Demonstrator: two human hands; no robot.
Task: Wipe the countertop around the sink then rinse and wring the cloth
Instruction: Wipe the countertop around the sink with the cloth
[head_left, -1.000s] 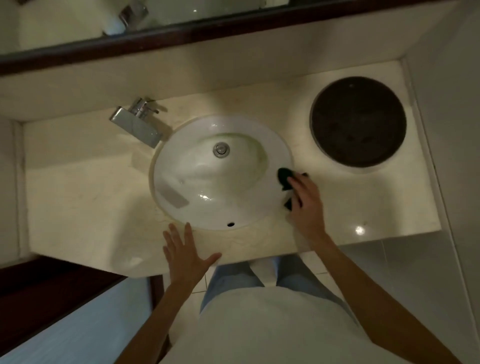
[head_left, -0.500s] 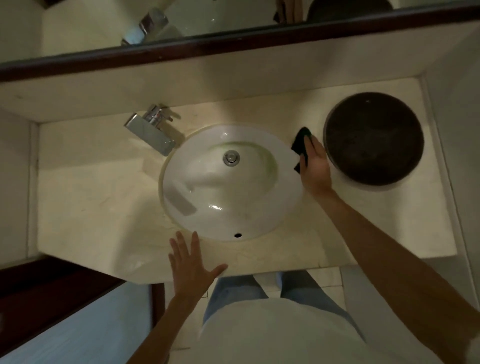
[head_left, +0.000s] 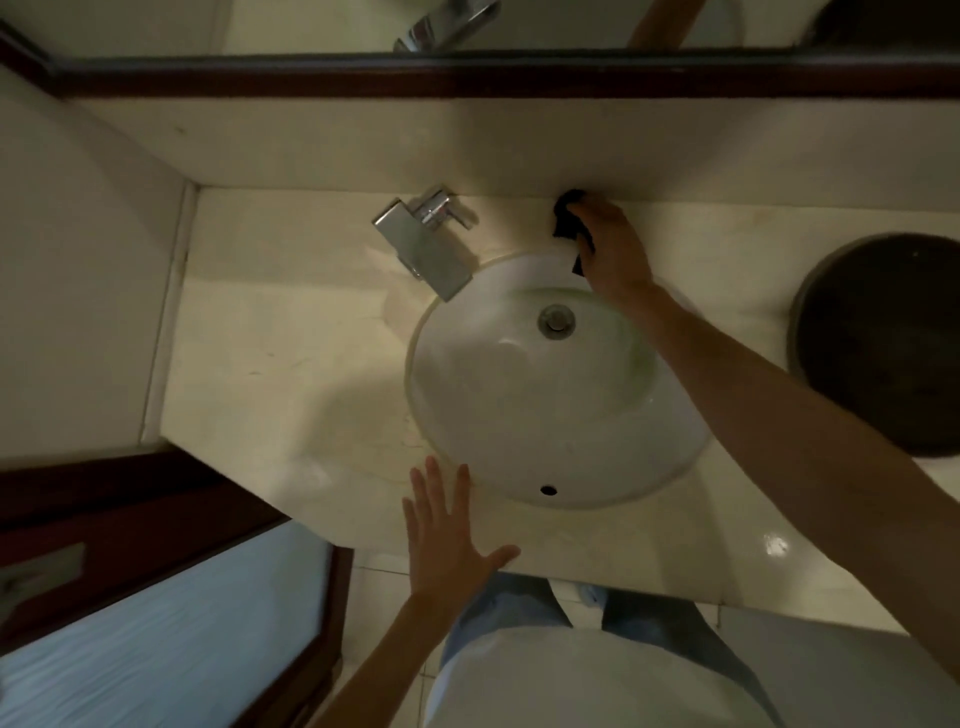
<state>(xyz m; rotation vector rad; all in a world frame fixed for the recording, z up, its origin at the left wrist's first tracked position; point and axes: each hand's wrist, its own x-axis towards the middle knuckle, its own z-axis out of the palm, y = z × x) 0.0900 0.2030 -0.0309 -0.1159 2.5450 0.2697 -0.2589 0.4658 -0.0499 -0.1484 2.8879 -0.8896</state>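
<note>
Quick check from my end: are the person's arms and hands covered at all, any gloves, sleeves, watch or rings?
Nothing covers them as far as the view shows. The left hand and right hand are bare, with no gloves, and both forearms are bare for all of their length in view. No watch, bracelet or ring is visible, though the light is dim. Lower down, a pale top and blue jeans show.

Chrome faucet (head_left: 426, 244), dark round tray (head_left: 883, 343), wood-framed mirror (head_left: 467, 73) above
</note>
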